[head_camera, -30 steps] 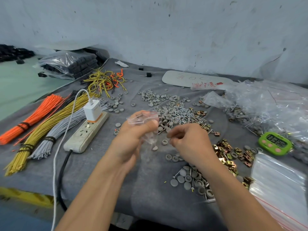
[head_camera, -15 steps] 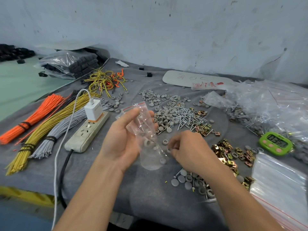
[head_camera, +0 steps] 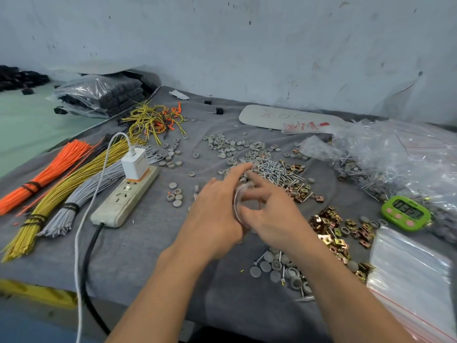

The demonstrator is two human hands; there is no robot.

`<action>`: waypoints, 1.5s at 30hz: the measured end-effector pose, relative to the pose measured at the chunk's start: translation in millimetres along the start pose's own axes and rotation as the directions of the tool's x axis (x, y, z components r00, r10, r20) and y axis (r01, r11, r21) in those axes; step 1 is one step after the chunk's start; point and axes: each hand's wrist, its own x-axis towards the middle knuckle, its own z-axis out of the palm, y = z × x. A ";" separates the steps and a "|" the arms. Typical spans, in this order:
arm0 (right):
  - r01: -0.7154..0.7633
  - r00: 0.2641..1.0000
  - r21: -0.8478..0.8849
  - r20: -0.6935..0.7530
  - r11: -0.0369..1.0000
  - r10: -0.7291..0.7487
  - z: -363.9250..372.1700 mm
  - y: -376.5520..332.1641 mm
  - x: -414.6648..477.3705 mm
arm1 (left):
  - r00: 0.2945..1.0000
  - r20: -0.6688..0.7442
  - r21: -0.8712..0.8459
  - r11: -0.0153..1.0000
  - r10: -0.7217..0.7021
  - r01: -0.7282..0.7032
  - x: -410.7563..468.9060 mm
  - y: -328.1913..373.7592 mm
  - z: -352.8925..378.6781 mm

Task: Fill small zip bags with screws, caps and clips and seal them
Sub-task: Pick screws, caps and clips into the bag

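My left hand [head_camera: 212, 216] and my right hand [head_camera: 272, 214] meet over the middle of the grey cloth. Both hold a small clear zip bag [head_camera: 238, 203] between them; it is blurred and mostly hidden by the fingers. Just beyond the fingertips lies a pile of screws [head_camera: 277, 172]. Loose grey caps [head_camera: 232, 147] are scattered behind it. Brass clips [head_camera: 331, 226] lie to the right of my right hand. More caps and screws [head_camera: 277, 268] sit under my right forearm.
A power strip [head_camera: 126, 196] with a white charger and cable lies to the left, beside bundles of orange, yellow and grey wires [head_camera: 49, 194]. At right are a green timer [head_camera: 405, 212], a stack of empty zip bags [head_camera: 415, 273] and a heap of filled bags [head_camera: 395, 157].
The bag hung upright from my left hand with caps inside. Both hands have since moved together and forward towards the screws, closing round the bag.
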 end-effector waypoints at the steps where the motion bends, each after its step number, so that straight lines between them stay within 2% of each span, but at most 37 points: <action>1: 0.004 1.000 -0.069 0.028 0.998 -0.002 2.8 2.9 0.1 | 0.998 0.066 -0.031 0.999 -0.008 0.010 -0.3 0.0 1.7; 3: -0.037 0.999 -0.147 0.023 0.988 0.041 3.9 9.2 0.8 | 0.980 0.199 -0.156 0.986 -0.022 0.053 -1.6 -4.6 -0.8; 5: -0.189 0.981 -0.076 0.020 0.979 0.191 -1.6 12.3 0.8 | 0.979 0.200 -0.339 0.935 -0.042 0.109 -1.4 -14.5 -10.2; 7: -0.291 0.956 0.150 0.091 0.945 0.280 -11.2 13.6 -1.3 | 0.977 0.079 -0.540 0.816 -0.195 0.207 0.0 -24.2 -20.4; 9: -0.301 0.953 0.371 0.155 0.878 0.261 -22.2 13.9 -3.3 | 0.905 -0.002 -0.655 0.685 -0.424 0.319 2.0 -31.8 -25.3; 11: -0.306 0.950 0.557 0.228 0.773 0.212 -31.2 17.7 -4.8 | 0.862 0.078 -0.655 0.626 -0.501 0.423 1.3 -32.2 -24.7; 13: -0.321 0.942 0.697 0.304 0.642 0.141 -35.8 19.4 -6.0 | 0.852 0.232 -0.667 0.561 -0.469 0.490 -3.3 -29.0 -21.9; 16: -0.344 0.934 0.810 0.350 0.475 0.078 -38.6 22.0 -6.4 | 0.847 0.417 -0.724 0.443 -0.329 0.528 -6.6 -21.1 -23.6; 19: -0.355 0.934 0.843 0.339 0.405 0.112 -39.3 25.1 -4.3 | 0.844 0.482 -0.765 0.355 -0.238 0.537 -5.6 -20.5 -25.1; 21: -0.364 0.932 0.815 0.312 0.451 0.187 -38.7 28.2 -2.8 | 0.843 0.475 -0.759 0.368 -0.253 0.538 -5.5 -19.7 -27.2; 24: -0.379 0.925 0.740 0.286 0.555 0.250 -38.0 32.5 -1.8 | 0.843 0.449 -0.700 0.469 -0.296 0.538 -5.6 -20.1 -26.6; 27: -0.369 0.929 0.741 0.270 0.561 0.255 -37.9 33.8 -2.2 | 0.840 0.440 -0.665 0.514 -0.318 0.542 -4.9 -23.4 -25.4; 35: -0.298 0.955 0.747 0.222 0.594 0.199 -35.6 35.5 -3.1 | 0.821 0.435 -0.674 0.470 -0.371 0.569 -3.2 -23.0 -23.5; 40: -0.275 0.961 0.706 0.182 0.653 0.208 -39.0 40.1 -2.8 | 0.851 0.409 -0.735 0.433 -0.330 0.522 -4.5 -15.6 -20.9; 45: -0.269 0.962 0.679 0.161 0.683 0.220 -38.1 38.6 -4.3 | 0.855 0.368 -0.723 0.467 -0.364 0.510 -3.5 -10.5 -16.0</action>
